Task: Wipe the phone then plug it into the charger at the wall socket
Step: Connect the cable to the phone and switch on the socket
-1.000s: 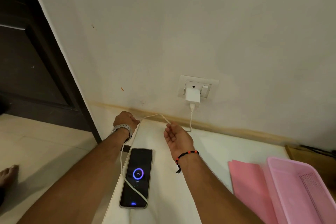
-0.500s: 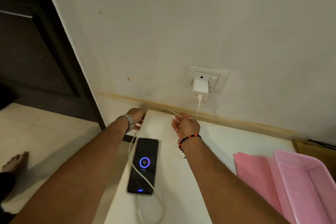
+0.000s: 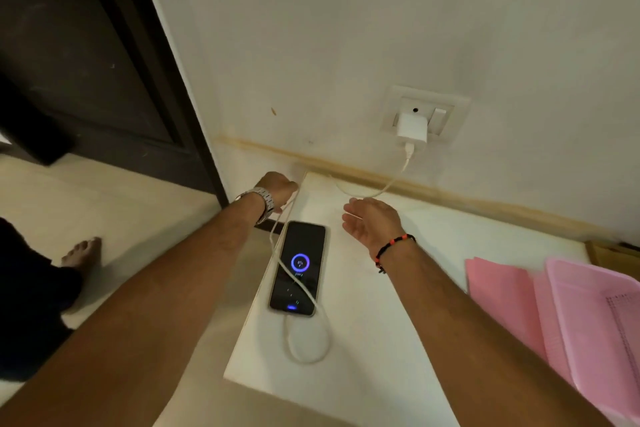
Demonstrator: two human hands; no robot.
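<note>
The phone [image 3: 298, 267] lies face up on the white table [image 3: 381, 357], its screen lit with a blue charging ring. A white charger [image 3: 412, 128] sits in the wall socket [image 3: 427, 107]. Its white cable [image 3: 388, 185] drops to the table, runs to my left hand [image 3: 278, 185], crosses the screen, loops and enters the phone's near end. My left hand is curled at the table's far left corner and holds the cable; its fingers are hidden. To the right of the phone's far end, my right hand [image 3: 372, 222] hovers with relaxed fingers and holds nothing.
A pink plastic basket [image 3: 595, 315] and a flat pink cloth [image 3: 502, 298] lie on the table's right side. A dark door [image 3: 86, 62] stands to the left. A bare foot [image 3: 81, 253] rests on the tiled floor by the table.
My right hand pinched the cable half a second ago and has let it go, its fingers now straightened. The cable lies slack on the table. My left hand stays at the corner.
</note>
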